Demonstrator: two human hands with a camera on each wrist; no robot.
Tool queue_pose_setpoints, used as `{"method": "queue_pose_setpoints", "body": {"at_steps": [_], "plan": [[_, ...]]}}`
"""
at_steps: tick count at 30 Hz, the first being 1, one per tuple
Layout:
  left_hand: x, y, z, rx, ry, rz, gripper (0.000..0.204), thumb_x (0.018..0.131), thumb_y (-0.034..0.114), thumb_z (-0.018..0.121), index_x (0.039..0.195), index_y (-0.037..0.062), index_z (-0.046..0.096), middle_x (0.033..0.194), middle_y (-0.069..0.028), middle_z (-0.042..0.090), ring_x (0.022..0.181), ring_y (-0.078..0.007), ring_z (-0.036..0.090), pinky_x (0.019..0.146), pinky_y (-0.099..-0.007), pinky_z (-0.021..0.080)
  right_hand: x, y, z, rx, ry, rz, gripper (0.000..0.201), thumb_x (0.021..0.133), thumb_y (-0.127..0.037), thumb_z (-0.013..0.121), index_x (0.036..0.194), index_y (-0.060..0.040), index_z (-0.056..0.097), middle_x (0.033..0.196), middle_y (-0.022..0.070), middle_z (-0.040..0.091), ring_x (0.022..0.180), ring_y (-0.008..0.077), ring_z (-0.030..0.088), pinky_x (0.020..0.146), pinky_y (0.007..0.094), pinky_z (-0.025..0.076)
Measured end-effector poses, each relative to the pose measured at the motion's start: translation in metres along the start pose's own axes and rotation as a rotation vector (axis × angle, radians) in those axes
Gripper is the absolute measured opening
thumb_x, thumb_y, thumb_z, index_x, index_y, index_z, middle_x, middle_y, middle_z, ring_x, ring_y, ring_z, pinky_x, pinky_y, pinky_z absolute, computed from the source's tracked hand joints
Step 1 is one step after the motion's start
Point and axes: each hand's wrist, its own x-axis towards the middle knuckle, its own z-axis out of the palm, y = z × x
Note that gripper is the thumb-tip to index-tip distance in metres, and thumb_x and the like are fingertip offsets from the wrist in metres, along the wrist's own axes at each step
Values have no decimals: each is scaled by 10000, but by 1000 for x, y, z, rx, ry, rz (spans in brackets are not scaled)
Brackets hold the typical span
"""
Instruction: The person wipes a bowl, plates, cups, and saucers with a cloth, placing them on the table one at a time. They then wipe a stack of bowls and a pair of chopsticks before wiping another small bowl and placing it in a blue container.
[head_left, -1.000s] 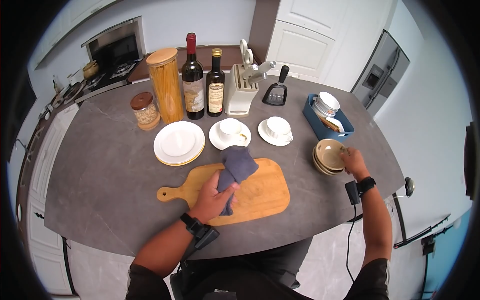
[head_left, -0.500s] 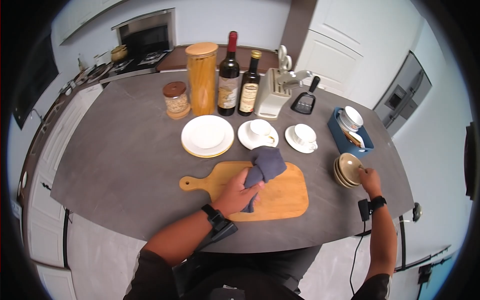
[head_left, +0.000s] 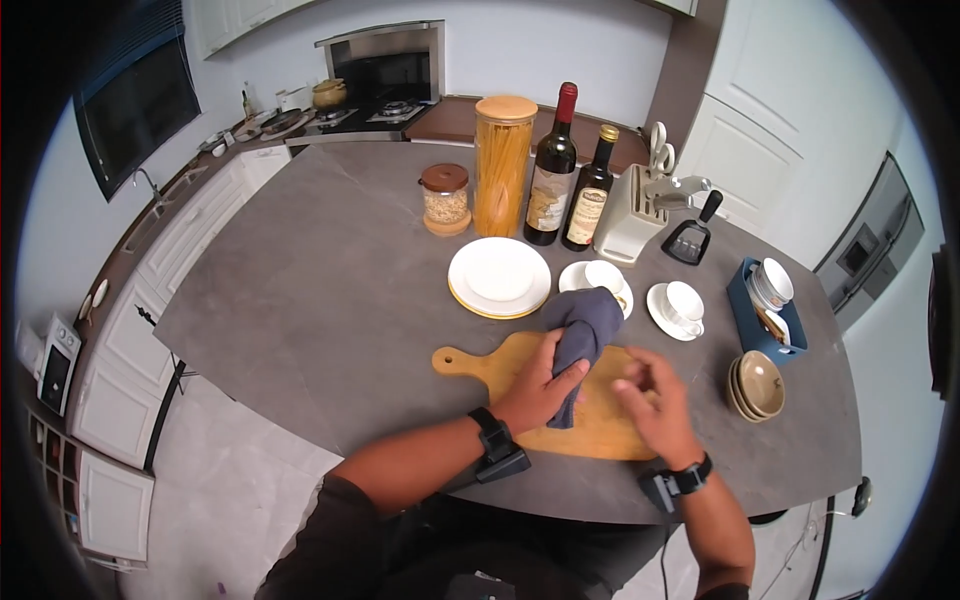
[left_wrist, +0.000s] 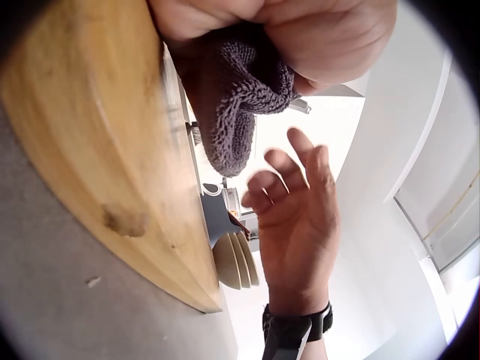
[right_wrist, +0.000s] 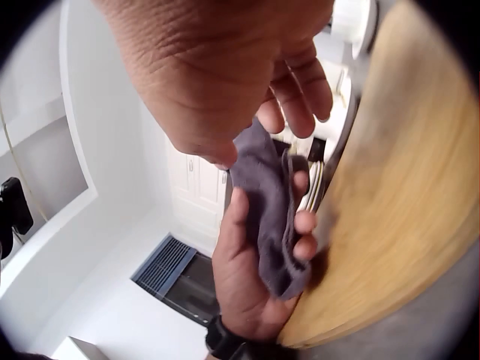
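Observation:
My left hand (head_left: pixel 540 390) grips a bunched dark grey-purple cloth (head_left: pixel 582 325) above the wooden cutting board (head_left: pixel 510 355). In the right wrist view the left thumb and fingers wrap round the lower part of the cloth (right_wrist: pixel 266 202). Beside it, over the board's right part, is my right hand (head_left: pixel 660 405), its fingers loosely bent and holding nothing. The left wrist view shows that hand's palm (left_wrist: pixel 296 225) apart from the cloth. A stack of beige bowls (head_left: pixel 758 385) stands to the right of the board.
Behind the board are stacked white plates (head_left: pixel 499 275) and two cups on saucers, the right cup (head_left: pixel 684 301) nearer the blue bin (head_left: pixel 765 315) of dishes. Along the back stand an oat jar (head_left: pixel 445 200), a pasta jar (head_left: pixel 503 165), two bottles, a knife block (head_left: pixel 628 215) and a black masher (head_left: pixel 690 238).
My right hand has let go of the bowl stack and moved left to beside the cloth. My left hand keeps its grip on the cloth. The head view has turned left.

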Motion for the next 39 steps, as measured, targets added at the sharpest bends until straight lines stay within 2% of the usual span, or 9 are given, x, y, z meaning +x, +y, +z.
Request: {"method": "queue_pose_setpoints", "body": {"at_steps": [2,4,7,12,15,19,27,32,39], "plan": [[0,-2,0,16,9,27,561,1097,248,635,1535,6,381,1183,-125,656,855,-135,706,744,-307,582,14,-2,33,115,-17,27,419,997,-91,757,1377,0,604,963,24,674,862,110,632,730,266,530],[2,-4,-2,-51,28,38,554,1097,248,635,1537,-1,408,1249,-135,644,1002,-143,686,855,-311,568,30,-2,50,623,-42,289,415,1027,-93,732,1391,26,574,1036,25,695,938,92,642,760,257,538],[7,-8,-14,333,83,251,488,1091,242,649,1480,-5,486,1278,-122,639,1081,-147,660,924,-310,545,38,49,58,704,-56,252,340,1043,-85,710,1336,34,587,1055,39,712,930,87,654,766,251,539],[3,-2,-10,262,79,166,404,1074,217,683,1393,5,553,1275,-85,646,1138,-122,622,972,-295,517,29,88,44,725,-145,331,271,1036,-83,721,1270,-4,610,1040,26,714,903,83,663,809,254,541],[6,-1,-9,62,15,55,420,1057,176,712,1395,17,521,1264,-74,642,1202,-112,586,1024,-299,496,36,50,33,824,-21,394,285,1026,-88,740,1268,-8,615,1068,19,710,942,83,663,849,262,550],[9,-6,-6,153,-11,144,507,1048,151,722,1458,25,451,1338,-97,602,1247,-133,575,1056,-308,489,32,74,31,909,-278,343,394,1009,-86,767,1361,-5,610,1146,15,721,1016,91,669,921,274,553],[9,-11,-11,76,55,142,473,1029,60,721,1439,30,486,1406,-93,577,1326,-148,541,1107,-321,469,28,58,29,963,-223,389,408,998,-59,751,1388,-20,637,1227,11,723,1087,92,664,987,285,527],[12,-17,-15,57,213,213,302,1039,1,688,1316,41,577,1033,32,570,918,-25,524,789,-204,457,30,66,27,993,-155,449,352,994,-33,682,1343,1,659,1229,35,725,1122,112,659,1027,299,509],[9,-14,-9,245,192,144,199,1075,167,702,1237,59,659,860,60,603,682,-14,514,619,-204,445,29,72,25,1022,-129,424,333,976,-43,681,1303,19,669,1211,49,725,1106,120,662,1005,288,512]]}}
